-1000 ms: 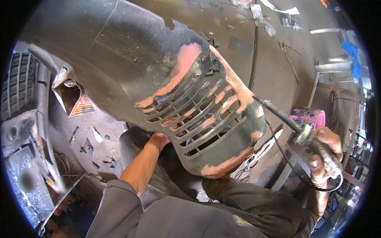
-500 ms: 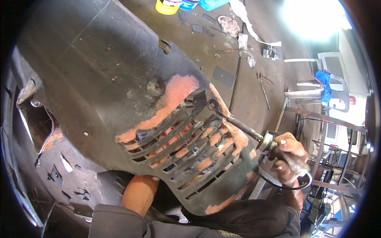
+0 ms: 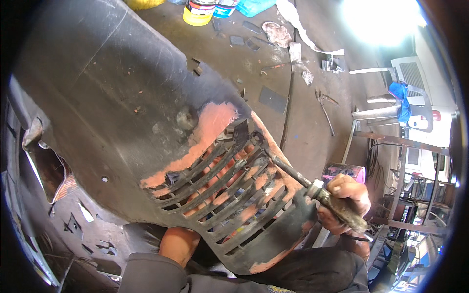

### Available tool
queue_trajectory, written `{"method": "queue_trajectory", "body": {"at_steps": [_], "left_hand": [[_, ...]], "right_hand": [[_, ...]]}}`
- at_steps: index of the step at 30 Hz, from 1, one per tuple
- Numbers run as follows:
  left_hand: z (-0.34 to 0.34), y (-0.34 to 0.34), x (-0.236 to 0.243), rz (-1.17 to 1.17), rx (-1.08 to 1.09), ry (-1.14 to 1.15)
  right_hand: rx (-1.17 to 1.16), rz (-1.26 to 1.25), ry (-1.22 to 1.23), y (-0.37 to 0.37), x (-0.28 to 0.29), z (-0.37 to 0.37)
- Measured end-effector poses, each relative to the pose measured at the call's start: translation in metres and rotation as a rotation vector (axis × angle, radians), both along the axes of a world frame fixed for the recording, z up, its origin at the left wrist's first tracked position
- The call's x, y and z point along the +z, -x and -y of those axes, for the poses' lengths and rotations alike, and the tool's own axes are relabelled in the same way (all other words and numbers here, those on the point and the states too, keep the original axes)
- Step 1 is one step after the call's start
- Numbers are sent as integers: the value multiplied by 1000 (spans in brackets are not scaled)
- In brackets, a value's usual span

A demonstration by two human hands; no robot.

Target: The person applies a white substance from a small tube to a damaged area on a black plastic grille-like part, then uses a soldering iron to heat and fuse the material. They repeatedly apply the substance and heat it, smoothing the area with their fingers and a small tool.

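A large dark plastic bumper (image 3: 132,97) with a slatted grille (image 3: 234,195) lies across my lap, patched with pinkish-orange filler (image 3: 215,122). My right hand (image 3: 346,202) is closed around the worn handle of a soldering iron (image 3: 295,175). Its long metal shaft slants up to the left, and the tip rests at the upper right end of the slats, touching or very close to them. My left forearm (image 3: 180,245) passes under the bumper. Parts of my left hand (image 3: 225,171) show through the slats behind the grille, but its fingers are mostly hidden.
Tins, including a yellow one (image 3: 197,17), stand at the far edge, near scattered scraps and a crumpled rag (image 3: 276,34). Pliers-like tools (image 3: 326,112) lie on the floor. A tin with pink on it (image 3: 349,172) sits behind my right hand. A chair (image 3: 386,115) and metal frames stand right.
My right hand and the soldering iron have moved a little left and down, the iron tilting more steeply. The bumper has shifted slightly, and the pink-marked tin has come into sight.
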State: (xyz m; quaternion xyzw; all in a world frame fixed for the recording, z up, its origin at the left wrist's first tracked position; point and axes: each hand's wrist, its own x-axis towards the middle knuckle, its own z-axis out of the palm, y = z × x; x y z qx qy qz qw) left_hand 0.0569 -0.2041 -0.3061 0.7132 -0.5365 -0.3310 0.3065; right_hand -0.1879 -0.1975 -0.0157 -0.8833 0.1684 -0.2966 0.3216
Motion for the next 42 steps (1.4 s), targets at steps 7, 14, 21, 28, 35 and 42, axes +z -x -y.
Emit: {"method": "queue_trajectory", "body": {"at_steps": [7,14,21,28,35,42], "left_hand": [[1,1,2,5,-1,-18],[0,-1,1,-2,23,-31],[3,9,2,-33,17,-32],[-19,-23,14,50,77,-59],[-111,25,48,-46,101,-99],[-164,65,67,-161,105,-216]], "right_hand": [[37,-431,30,-12,20,12],[188,-571,20,-24,24,28],[289,-615,77,-30,23,34],[7,-159,-7,-9,37,21],[-511,29,-199,103,-47,48],[-575,-641,199,198,-197,65]]}}
